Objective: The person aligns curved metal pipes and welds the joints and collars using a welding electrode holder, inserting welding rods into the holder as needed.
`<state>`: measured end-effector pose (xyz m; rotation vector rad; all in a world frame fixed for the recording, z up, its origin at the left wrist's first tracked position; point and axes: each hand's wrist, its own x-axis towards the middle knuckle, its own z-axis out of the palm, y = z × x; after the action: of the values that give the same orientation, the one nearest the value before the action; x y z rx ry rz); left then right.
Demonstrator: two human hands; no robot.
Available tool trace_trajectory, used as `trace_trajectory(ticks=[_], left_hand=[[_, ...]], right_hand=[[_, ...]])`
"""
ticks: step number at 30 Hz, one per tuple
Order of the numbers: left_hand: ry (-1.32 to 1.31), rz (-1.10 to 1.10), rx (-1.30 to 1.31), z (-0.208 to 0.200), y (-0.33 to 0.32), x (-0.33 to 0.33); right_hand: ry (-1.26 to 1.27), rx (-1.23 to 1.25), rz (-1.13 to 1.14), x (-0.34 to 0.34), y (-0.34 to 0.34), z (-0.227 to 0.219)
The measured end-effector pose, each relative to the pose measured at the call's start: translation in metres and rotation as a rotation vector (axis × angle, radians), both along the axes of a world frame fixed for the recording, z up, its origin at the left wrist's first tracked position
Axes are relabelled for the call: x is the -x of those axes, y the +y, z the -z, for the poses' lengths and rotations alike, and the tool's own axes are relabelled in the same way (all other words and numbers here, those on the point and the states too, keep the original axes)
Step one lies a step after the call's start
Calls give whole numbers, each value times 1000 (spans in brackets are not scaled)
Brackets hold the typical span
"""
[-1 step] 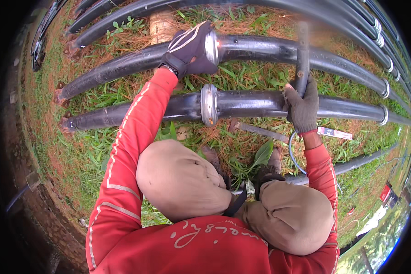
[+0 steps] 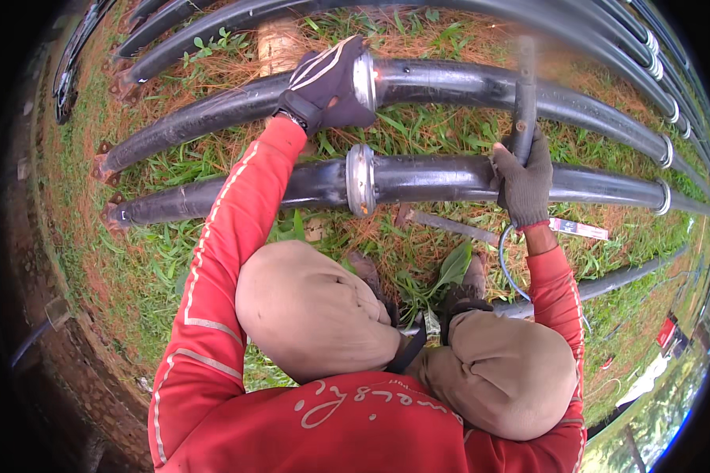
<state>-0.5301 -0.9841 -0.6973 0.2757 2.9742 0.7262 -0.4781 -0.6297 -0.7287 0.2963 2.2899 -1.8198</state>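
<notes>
My left hand [image 2: 323, 88], in a dark glove with pale stripes, is wrapped over the far black pipe [image 2: 450, 83] beside its silver collar [image 2: 364, 80]. A small orange glow shows at that collar's right edge. In a grey knit glove, my right hand [image 2: 522, 183] is closed round the handle of what looks like a welding electrode holder [image 2: 524, 110], upright above the near black pipe [image 2: 434, 180]. A cable [image 2: 503, 264] hangs below that hand. The holder's upper end is blurred. Another silver collar [image 2: 360, 180] rings the near pipe.
More black pipes [image 2: 237, 17] lie beyond and at the far right. On the grass near my feet are a hammer-like metal tool [image 2: 450, 225] and a slim printed packet [image 2: 580, 229]. One dark pipe [image 2: 623, 280] lies lower right. A wooden piece [image 2: 280, 47] sits under the pipes.
The electrode holder has shifted very slightly to the right in my right hand. My left hand stays in place on the far pipe.
</notes>
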Motion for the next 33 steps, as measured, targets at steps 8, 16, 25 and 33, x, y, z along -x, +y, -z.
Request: trace_trajectory(ticks=[8,16,25,33], left_hand=[[61,38,71,8,-15,4],[23,15,99,21,-20,7],[298,63,90,77,-49,9],[78,92,-35,30,-39,-6]], right_hand=[[-68,188,-39,11,10,8],[-93,283,-13,10,13,11],[-77,278,-67,14,9,8],[-81,207,-46,10,19,4]])
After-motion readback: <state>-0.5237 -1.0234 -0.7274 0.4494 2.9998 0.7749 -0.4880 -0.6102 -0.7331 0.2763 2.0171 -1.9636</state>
